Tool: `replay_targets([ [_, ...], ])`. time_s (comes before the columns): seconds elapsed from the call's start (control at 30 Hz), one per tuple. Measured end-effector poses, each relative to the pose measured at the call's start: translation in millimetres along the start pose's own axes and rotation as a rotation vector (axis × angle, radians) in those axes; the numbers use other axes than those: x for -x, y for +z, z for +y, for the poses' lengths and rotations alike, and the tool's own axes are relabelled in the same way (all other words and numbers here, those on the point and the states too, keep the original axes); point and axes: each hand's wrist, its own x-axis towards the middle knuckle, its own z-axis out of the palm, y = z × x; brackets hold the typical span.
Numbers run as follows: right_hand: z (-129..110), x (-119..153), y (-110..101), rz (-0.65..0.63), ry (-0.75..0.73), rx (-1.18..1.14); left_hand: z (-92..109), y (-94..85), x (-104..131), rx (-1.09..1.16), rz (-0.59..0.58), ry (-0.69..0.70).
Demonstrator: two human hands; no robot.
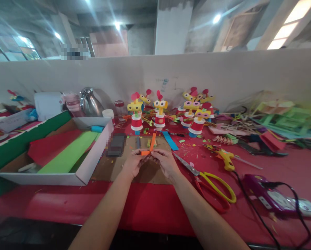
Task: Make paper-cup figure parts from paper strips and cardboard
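Note:
Between my two hands, above a brown cardboard mat point(105, 170), is an orange paper strip point(153, 141), bent so that one part points up and another runs sideways. My left hand point(134, 161) pinches the sideways part at its left end. My right hand point(164, 161) grips the strip near the bend with thumb and fingers. Just beyond the hands lie a small yellow-green piece point(159, 143) and a dark grey stick point(138, 142). A blue paper strip point(170, 140) rests behind my right hand. Scissors point(204, 177) with yellow and red handles lie to the right.
At left stands a white box point(92, 152) holding red and green paper. Several paper-cup figures point(160, 118) line the back by the partition point(134, 76). A yellow glue gun point(227, 160), a purple power strip point(272, 198) with a black cord, and paper scraps occupy the right.

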Motion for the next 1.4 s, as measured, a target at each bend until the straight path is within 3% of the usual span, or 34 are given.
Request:
replay_targets([
  [0.37, 6.0, 1.5, -0.6, -0.015, -0.113, 0.129, -3.6, 2.4, 3.1, -0.096, 0.000, 0.082],
  [0.63, 11.8, 3.2, 6.5, -0.004, -0.078, 0.096, -9.4, 2.5, -4.3, -0.060, 0.040, 0.182],
  [0.93, 14.3, -0.1, 2.8, 0.110, -0.059, 0.070, -3.5, 1.9, -1.3, -0.051, -0.026, 0.071],
  [1.4, 14.4, 2.6, 4.8, 0.130, -0.122, 0.152, -1.8, 1.3, 4.6, -0.249, 0.018, 0.089],
])
